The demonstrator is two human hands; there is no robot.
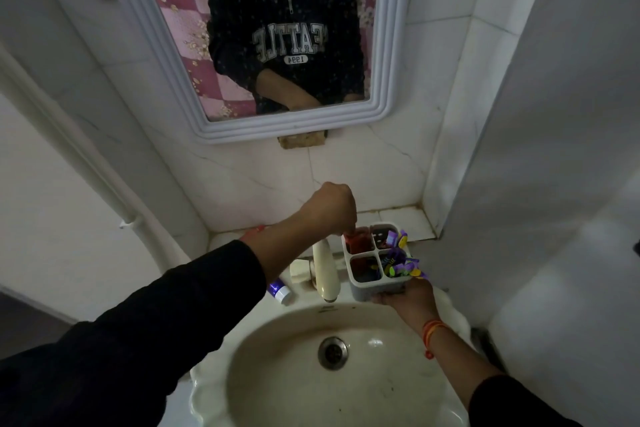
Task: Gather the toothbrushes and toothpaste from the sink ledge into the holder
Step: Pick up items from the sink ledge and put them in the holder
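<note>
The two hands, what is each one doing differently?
The left hand is above the holder, fingers pointing down into a back compartment; the right hand is under the holder, gripping its base. The left hand is closed like a fist; the right hand cups. Both wrists have a red thread.

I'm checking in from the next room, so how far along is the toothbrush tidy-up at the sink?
Partly done. The holder, steadied by the right hand, already has colourful items in its right-side compartments. The left hand is lowering something red into the back-left compartment. A white and purple tube remains on the ledge beside the tap.
</note>
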